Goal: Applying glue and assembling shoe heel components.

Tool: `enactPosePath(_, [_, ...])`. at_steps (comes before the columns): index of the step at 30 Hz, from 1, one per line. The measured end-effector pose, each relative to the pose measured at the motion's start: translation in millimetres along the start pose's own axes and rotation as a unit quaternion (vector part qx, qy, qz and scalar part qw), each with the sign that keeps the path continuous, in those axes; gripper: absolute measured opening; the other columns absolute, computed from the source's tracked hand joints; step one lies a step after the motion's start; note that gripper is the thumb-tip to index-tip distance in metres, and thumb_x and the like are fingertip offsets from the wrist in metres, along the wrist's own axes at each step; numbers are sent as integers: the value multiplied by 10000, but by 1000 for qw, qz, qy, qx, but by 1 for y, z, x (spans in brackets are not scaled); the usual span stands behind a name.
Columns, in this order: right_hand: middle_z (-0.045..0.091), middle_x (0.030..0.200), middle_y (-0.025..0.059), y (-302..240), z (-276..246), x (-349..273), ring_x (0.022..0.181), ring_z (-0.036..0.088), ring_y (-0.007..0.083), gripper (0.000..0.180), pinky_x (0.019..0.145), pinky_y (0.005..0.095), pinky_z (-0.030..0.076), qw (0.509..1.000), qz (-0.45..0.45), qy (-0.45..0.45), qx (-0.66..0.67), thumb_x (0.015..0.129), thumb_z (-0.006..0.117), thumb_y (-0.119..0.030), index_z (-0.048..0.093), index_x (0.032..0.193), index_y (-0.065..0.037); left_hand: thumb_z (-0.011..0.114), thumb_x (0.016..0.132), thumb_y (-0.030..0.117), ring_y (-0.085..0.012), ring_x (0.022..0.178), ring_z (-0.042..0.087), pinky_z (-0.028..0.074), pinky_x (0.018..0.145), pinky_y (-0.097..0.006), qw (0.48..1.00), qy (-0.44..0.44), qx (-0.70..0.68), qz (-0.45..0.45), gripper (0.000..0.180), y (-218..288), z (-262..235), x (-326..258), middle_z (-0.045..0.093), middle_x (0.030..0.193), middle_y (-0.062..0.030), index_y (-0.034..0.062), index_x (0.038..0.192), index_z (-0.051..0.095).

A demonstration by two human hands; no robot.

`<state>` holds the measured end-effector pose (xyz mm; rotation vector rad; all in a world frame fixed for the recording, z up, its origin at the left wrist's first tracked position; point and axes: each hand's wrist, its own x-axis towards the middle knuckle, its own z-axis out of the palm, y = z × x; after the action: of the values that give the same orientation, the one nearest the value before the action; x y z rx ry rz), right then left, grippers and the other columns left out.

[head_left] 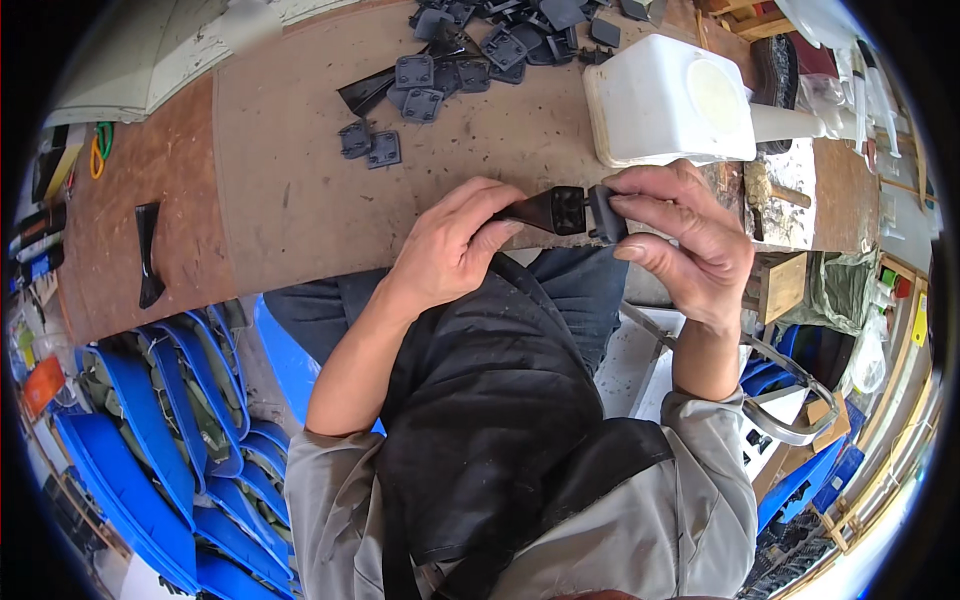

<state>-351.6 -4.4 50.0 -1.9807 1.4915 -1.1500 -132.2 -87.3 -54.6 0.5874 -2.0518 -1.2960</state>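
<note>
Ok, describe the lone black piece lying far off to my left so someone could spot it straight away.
Start at the brown worktop and follow it to its left end, away from the heap of square black plastic plates. There lies a narrow black tapered plastic piece, alone, long rather than square.

Matt black plastic bracket (552, 210); worn, rough wooden workbench (280, 180).

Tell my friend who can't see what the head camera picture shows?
Two hands join black plastic parts at a brown workbench edge: the left hand holds a tapered black piece, the right hand presses a small cap against it. More black square parts lie behind.
</note>
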Motion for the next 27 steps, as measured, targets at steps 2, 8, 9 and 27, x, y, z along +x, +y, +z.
enactPosePath(2, [677, 999, 114, 1, 6, 1, 797, 592, 222, 334, 703, 313, 484, 1000, -12, -5, -13, 672, 800, -136, 725, 965, 8, 635, 863, 77, -348, 887, 609, 506, 745, -374, 1000, -3, 0, -7, 223, 2, -2, -2, 614, 1011, -145, 15, 1074, 602])
enactPosePath(8, [670, 1027, 102, 3, 13, 2, 796, 589, 225, 351, 684, 323, 495, 997, -31, -22, -62, 662, 807, -121, 724, 983, -5, 641, 861, 74, -346, 870, 610, 507, 731, -376, 1000, 2, 0, 10, 216, 0, -1, -2, 614, 994, -144, 15, 1065, 599])
enactPosePath(9, [668, 1029, 100, 3, 14, 2, 796, 588, 226, 358, 681, 323, 495, 996, -37, -26, -77, 657, 809, -119, 725, 988, -10, 642, 860, 71, -346, 869, 611, 508, 730, -376, 1000, 0, -4, 12, 217, 0, -2, -1, 615, 992, -143, 15, 1065, 599])
enactPosePath(27, [577, 1217, 145, -28, 35, -4, 1077, 577, 287, 616, 921, 380, 471, 998, -21, 48, 23, 668, 844, -291, 645, 1192, -36, 626, 945, 192, -53, 587, 551, 440, 543, -240, 959, 4, -202, -197, 214, 89, -23, -25, 585, 623, -18, -20, 931, 648])
